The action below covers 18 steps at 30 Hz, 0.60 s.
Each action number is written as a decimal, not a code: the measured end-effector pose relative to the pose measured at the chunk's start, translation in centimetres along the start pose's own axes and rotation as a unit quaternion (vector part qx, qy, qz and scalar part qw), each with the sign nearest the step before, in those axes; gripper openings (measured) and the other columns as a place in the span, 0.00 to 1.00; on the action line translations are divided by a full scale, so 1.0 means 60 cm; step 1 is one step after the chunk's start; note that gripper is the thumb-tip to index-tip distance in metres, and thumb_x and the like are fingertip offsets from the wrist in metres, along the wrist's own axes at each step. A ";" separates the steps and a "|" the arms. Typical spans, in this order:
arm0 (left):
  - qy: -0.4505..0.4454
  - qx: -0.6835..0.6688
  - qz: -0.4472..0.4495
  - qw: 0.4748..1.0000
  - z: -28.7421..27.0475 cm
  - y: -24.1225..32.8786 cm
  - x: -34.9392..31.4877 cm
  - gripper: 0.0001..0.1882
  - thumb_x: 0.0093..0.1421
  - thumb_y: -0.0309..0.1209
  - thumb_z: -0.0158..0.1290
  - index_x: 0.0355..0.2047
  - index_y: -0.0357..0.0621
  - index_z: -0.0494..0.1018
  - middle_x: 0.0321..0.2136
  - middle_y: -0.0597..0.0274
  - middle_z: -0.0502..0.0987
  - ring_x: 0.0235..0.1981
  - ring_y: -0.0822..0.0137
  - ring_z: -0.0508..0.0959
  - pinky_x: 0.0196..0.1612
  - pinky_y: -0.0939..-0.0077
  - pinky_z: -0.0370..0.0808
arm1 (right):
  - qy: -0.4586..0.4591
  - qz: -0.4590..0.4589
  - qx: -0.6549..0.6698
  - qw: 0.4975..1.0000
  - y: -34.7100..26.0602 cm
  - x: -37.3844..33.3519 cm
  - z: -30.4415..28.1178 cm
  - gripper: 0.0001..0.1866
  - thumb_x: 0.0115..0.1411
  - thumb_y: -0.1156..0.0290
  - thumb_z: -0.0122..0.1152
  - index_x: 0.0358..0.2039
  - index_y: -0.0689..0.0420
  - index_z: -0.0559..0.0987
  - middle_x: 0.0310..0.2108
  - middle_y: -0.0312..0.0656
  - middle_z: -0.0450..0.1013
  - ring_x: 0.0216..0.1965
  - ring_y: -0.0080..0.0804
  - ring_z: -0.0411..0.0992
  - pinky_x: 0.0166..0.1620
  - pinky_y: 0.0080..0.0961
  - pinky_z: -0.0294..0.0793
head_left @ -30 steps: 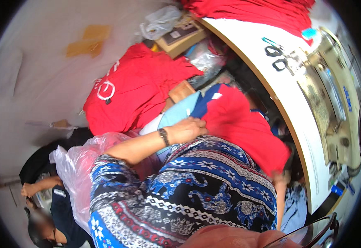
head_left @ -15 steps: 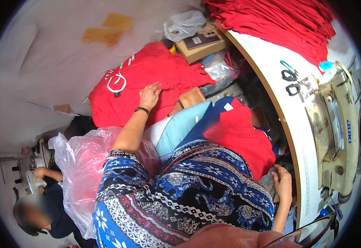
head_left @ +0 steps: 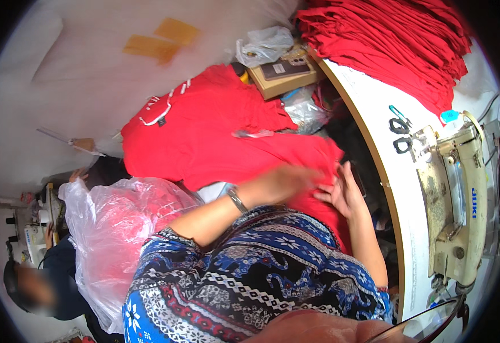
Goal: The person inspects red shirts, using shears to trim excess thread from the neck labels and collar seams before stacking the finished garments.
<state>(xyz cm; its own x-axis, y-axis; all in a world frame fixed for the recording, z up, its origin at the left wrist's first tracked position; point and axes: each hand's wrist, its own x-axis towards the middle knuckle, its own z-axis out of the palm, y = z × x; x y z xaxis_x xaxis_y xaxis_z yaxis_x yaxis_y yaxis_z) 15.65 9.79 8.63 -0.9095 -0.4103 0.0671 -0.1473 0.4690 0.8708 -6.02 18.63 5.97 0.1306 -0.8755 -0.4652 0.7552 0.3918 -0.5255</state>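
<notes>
Red fabric [head_left: 244, 157] stretches from a heap of red garments on my left across to my lap. My left hand [head_left: 293, 186], with a bracelet at the wrist, lies over the fabric on my lap; motion smears its fingers. Beside it, at the right edge of the cloth, my right hand [head_left: 344, 194] has its fingers apart and the thumb raised. Its fingertips come close to the red fabric, and no grip on it shows. A red garment with white drawstrings [head_left: 164, 117] lies at the heap's far left end.
At right, a white table [head_left: 370, 86] with a curved wooden edge carries a sewing machine [head_left: 461, 200], black-handled scissors [head_left: 400, 134] and a red garment stack [head_left: 387, 46]. A phone [head_left: 284, 68] rests on a cardboard box [head_left: 273, 88]. A clear plastic bag [head_left: 112, 228] and another person [head_left: 61, 274] are left.
My left hand has moved right from the heap to my lap, and red fabric now covers the light-blue cloth. My right hand has come up and left from beside my lap.
</notes>
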 end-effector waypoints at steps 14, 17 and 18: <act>0.013 0.125 -0.138 0.982 -0.045 -0.307 0.099 0.24 0.56 0.31 0.49 0.55 0.46 0.68 0.52 0.49 0.73 0.54 0.54 0.73 0.58 0.68 0.67 | 0.237 -0.204 -0.165 0.935 0.113 -0.045 -0.185 0.30 0.56 0.81 0.63 0.59 0.62 0.64 0.56 0.45 0.68 0.57 0.38 0.67 0.59 0.37 0.68; 0.005 0.158 -0.140 0.977 -0.031 -0.343 0.108 0.17 0.55 0.34 0.52 0.45 0.45 0.73 0.43 0.51 0.76 0.48 0.57 0.75 0.53 0.68 0.69 | 0.234 -0.221 -0.227 0.919 0.110 -0.042 -0.194 0.24 0.58 0.76 0.63 0.55 0.62 0.70 0.52 0.45 0.72 0.53 0.35 0.71 0.54 0.33 0.71; 0.001 0.122 -0.176 0.977 -0.027 -0.339 0.118 0.13 0.56 0.33 0.53 0.40 0.43 0.74 0.39 0.53 0.77 0.44 0.60 0.75 0.50 0.69 0.69 | 0.287 -0.133 -0.338 0.887 0.100 -0.050 -0.205 0.22 0.58 0.74 0.63 0.53 0.62 0.72 0.50 0.46 0.73 0.51 0.36 0.72 0.53 0.32 0.72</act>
<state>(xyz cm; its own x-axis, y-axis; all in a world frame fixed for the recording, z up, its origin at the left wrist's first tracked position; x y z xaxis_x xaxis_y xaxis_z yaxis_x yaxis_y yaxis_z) 12.84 -3.92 -7.85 -0.7847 -0.5817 -0.2141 -0.5391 0.4701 0.6988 -9.80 27.11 -4.57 -0.4895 -0.7495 -0.4458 0.1286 0.4436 -0.8870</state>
